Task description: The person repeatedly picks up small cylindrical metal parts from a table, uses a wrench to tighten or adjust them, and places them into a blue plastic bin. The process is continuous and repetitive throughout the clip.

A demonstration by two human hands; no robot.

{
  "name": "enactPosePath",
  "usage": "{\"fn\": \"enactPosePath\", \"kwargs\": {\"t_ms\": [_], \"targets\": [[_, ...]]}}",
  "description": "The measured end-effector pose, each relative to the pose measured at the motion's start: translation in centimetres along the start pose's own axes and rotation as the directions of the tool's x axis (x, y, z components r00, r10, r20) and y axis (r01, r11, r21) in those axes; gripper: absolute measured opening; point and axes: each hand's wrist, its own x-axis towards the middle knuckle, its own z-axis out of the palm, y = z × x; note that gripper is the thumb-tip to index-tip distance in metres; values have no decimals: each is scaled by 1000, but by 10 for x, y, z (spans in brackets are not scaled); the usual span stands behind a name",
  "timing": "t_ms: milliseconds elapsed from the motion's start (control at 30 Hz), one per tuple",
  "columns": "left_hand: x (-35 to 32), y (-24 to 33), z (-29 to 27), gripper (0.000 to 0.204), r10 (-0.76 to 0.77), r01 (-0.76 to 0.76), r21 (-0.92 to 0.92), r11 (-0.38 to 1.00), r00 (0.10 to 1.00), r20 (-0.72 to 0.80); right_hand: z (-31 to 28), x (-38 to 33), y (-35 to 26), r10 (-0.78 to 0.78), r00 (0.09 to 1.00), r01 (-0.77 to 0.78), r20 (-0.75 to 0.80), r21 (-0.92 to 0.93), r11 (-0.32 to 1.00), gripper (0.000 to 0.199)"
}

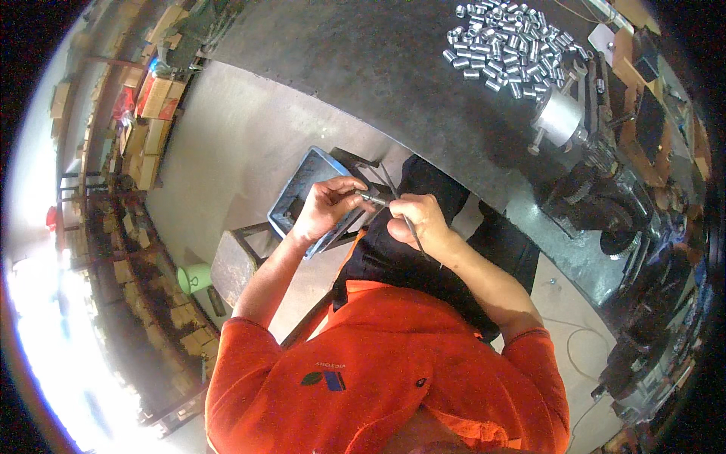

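Dozens of brown cartons (155, 98) crowd the shelves at nine and ten o'clock. Centre frame, the left hand (327, 208) pinches a small metal piece (372, 199) — the right hand (421, 219) is clenched around a thin rod (414, 236). Blue tray (300, 189) beneath; steel sleeves (507, 45) heaped at one o'clock, bare tabletop (363, 68) between.

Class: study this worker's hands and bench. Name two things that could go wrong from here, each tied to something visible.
1. The left hand and right hand work a small metal piece on a thin rod over the lap; it could slip and drop to the floor.
2. The loose pile of metal sleeves on the dark table could roll and scatter.
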Motion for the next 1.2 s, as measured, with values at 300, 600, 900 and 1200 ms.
{"fn": "enactPosePath", "kwargs": {"t_ms": [300, 600, 900, 1200], "targets": [[7, 5, 7, 18, -87, 87, 3, 996, 996, 25, 1, 2, 1, 8, 1000, -6, -17, 113, 994, 23], [13, -17, -29, 22, 185, 33, 621, 783, 941, -282, -10, 1, -23, -27, 1000, 28, -7, 333, 943, 30], [20, -27, -20, 28, 422, -187, 764, 617, 898, -121, -10, 2, -27, -51, 997, 27, 58, 371, 928, 23], [24, -22, -3, 31, 408, -282, 751, 597, 913, 18, -6, 2, -26, -193, 978, 190, 78, 54, 980, 19]]}}
